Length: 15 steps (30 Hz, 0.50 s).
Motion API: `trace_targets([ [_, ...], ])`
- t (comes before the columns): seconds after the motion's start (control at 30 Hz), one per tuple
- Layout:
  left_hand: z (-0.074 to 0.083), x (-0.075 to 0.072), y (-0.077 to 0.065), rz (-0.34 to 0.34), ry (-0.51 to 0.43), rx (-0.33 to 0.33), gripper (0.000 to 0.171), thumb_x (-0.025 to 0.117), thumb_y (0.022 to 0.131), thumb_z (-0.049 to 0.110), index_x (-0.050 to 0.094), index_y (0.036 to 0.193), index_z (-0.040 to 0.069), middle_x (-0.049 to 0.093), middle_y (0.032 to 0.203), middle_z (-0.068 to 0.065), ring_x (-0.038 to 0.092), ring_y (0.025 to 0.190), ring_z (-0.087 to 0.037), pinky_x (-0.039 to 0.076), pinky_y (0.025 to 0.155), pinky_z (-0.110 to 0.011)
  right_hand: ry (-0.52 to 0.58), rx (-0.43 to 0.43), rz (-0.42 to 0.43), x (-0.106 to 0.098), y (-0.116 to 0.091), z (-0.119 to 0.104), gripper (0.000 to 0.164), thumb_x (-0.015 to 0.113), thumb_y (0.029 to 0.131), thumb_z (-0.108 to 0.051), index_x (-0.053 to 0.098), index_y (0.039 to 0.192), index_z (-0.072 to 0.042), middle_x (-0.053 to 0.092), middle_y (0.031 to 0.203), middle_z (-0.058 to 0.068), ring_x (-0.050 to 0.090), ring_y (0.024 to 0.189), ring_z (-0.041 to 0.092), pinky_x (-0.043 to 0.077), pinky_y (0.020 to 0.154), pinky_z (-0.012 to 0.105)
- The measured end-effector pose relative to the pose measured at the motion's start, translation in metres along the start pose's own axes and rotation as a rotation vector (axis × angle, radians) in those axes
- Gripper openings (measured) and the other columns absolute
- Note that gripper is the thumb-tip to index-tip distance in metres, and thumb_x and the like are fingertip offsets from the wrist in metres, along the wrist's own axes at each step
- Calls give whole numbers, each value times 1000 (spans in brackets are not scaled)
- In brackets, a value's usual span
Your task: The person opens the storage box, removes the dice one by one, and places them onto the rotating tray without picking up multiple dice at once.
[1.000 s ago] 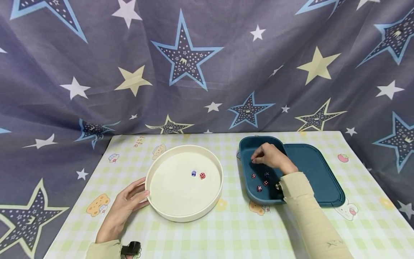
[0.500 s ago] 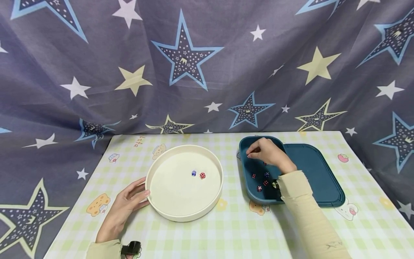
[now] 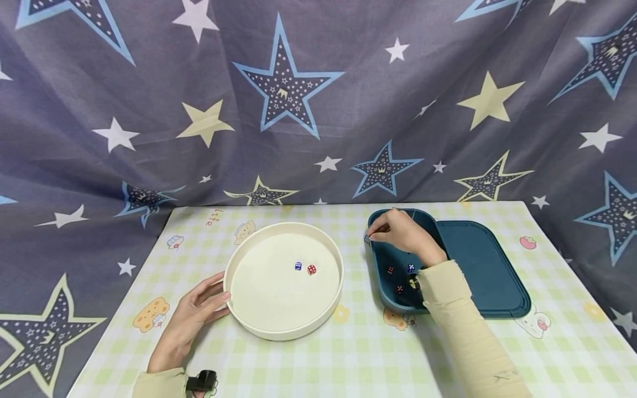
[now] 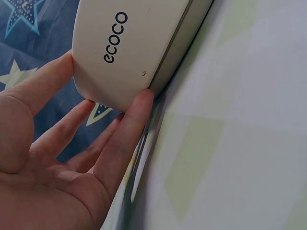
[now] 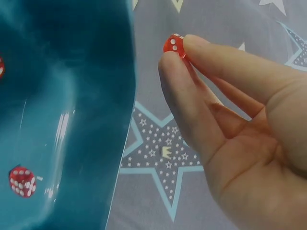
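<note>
My right hand [image 3: 405, 237] pinches a red die [image 5: 173, 44] between thumb and fingertips, over the left rim of the dark teal box [image 3: 405, 310]. In the right wrist view the die's white pips show. Inside the box lie loose red dice [image 3: 400, 289] and a blue die [image 3: 411, 268]; my wrist and forearm hide part of it. My left hand [image 3: 191, 312] touches the left outer wall of the round cream tray [image 3: 266, 293] with spread, fairly straight fingers. On the tray sit a blue die [image 3: 298, 266] and a red die [image 3: 311, 269], side by side.
A flat teal lid [image 3: 483, 271] lies to the right of the box. The checked tablecloth [image 3: 318, 365] covers the table, and a star-patterned curtain [image 3: 318, 110] hangs behind its back edge. Tablecloth separates tray and box.
My right hand has risen and moved left from inside the box to its left rim, carrying the pinched red die. The left hand and the tray have stayed put.
</note>
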State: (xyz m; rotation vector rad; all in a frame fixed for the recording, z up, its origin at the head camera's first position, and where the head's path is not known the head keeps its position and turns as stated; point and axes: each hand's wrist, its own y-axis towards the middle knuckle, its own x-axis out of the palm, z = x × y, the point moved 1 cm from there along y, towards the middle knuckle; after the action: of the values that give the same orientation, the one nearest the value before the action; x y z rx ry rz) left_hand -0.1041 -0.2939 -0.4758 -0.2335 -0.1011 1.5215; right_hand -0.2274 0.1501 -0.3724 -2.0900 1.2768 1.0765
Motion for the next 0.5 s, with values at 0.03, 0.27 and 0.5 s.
trace_targets([
  [0.03,0,1,0,-1,-1,-2,68,68,96,23,35,154,12,40,149,-21,65,109,-7,59,93,-32,2,-3,2,1,1,-1,10,72,91,-6,79,97,-6,75,93,7,69,82,19,62,76,36],
  [0.27,1,1,0,2,8,-8,68,68,96,24,35,154,12,40,150,-19,64,110,-5,59,93,-31,34,-11,9,7,4,-13,9,71,91,-6,78,97,-5,75,96,9,69,84,20,62,75,33],
  [0.5,-2,-1,2,-7,11,0,68,68,96,24,34,154,12,43,147,-16,64,112,-7,59,94,-32,49,-14,5,13,11,-24,9,72,91,-8,79,96,-7,76,95,7,68,82,17,60,72,30],
])
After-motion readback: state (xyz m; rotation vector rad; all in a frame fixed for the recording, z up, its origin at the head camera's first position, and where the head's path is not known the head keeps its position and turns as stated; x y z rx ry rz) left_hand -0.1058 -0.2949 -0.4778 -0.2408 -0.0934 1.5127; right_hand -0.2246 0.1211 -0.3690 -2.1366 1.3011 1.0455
